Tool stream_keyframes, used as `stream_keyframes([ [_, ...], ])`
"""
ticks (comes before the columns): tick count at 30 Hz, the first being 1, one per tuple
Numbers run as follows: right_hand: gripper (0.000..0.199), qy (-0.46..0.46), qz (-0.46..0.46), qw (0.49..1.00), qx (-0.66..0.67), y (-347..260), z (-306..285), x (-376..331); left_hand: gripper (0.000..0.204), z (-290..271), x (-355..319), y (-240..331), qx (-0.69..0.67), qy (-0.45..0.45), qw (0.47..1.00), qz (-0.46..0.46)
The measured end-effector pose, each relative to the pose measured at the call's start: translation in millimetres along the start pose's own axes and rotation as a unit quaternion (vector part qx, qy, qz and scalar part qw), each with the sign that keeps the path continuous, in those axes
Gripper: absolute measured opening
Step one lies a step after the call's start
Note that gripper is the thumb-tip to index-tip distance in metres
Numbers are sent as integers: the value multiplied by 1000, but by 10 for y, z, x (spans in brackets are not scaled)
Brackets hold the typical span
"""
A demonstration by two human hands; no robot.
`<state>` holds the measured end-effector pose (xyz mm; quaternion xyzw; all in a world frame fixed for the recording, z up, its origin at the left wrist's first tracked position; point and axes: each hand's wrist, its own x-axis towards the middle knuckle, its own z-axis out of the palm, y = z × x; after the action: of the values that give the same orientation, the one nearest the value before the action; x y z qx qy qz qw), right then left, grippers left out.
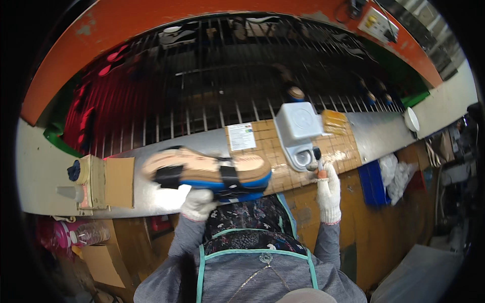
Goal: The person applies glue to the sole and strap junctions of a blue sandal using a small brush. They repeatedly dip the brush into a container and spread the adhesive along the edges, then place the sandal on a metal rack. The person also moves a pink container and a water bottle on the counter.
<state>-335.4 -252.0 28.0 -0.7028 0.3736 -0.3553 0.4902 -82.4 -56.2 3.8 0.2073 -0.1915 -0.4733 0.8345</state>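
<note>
My left hand [198,203], in a white knitted glove, is closed on the near side of a sandal [199,169]. The sandal lies crosswise above the bench edge, its tan face up, with black straps round it and a blue form beneath. Slightly blurred, it may be moving. My right hand [328,189], gloved too with bare fingertips, grips a small brush [318,154] whose dark tip points up and away. Beside that tip stands a light grey plastic dispenser [301,123] with a round cup [303,159] at its foot.
Behind the bench runs a wide rack of metal bars [202,108] carrying several shoe parts. A yellowish block [334,122] sits right of the dispenser. An open cardboard box [118,182] stands at the left, a blue bin [373,183] with white plastic bags at the right.
</note>
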Motion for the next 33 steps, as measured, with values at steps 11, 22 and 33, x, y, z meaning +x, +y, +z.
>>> stream_keyframes([
  [11,12,58,-76,879,-466,498,-416,4,94,-135,-33,399,322,186,866,335],
  [22,33,149,140,908,366,884,-829,323,110,-312,121,3,204,101,967,112],
  [33,28,234,149,855,438,1153,-901,521,85,-1306,203,-89,65,85,990,-93],
])
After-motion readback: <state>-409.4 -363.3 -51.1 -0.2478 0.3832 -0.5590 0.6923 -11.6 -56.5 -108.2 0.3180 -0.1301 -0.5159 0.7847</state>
